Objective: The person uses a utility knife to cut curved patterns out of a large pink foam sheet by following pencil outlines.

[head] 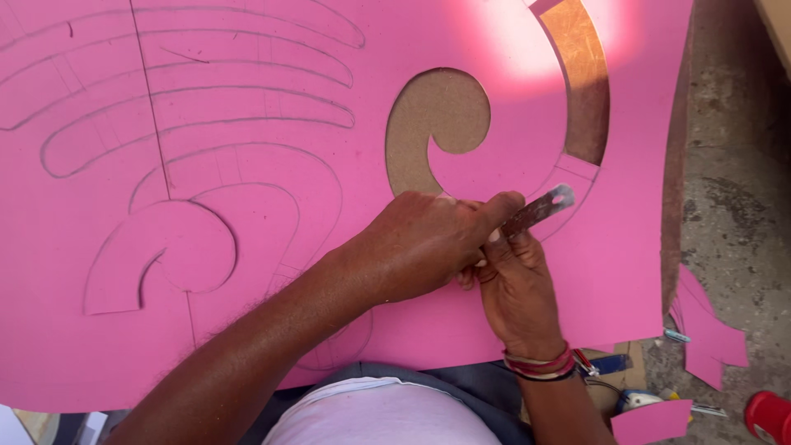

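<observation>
Currently both hands, left hand (pixel 420 247) and right hand (pixel 515 288), clench my flat metal blade (pixel 540 209), cutting the pencilled pink foam sheet (pixel 247 99). Next I judge steady tracing along the curve.

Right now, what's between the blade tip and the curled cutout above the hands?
Head view: only uncut pink sheet lies between the blade tip and the curled cutout; a pencilled curve crosses it, nothing else sits there.

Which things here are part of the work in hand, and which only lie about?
In use:
- large pink foam sheet with pencilled curves
- flat metal blade
- left hand, right hand

Lying about:
- pink offcuts
- red round cap
- small tools on the floor
</observation>
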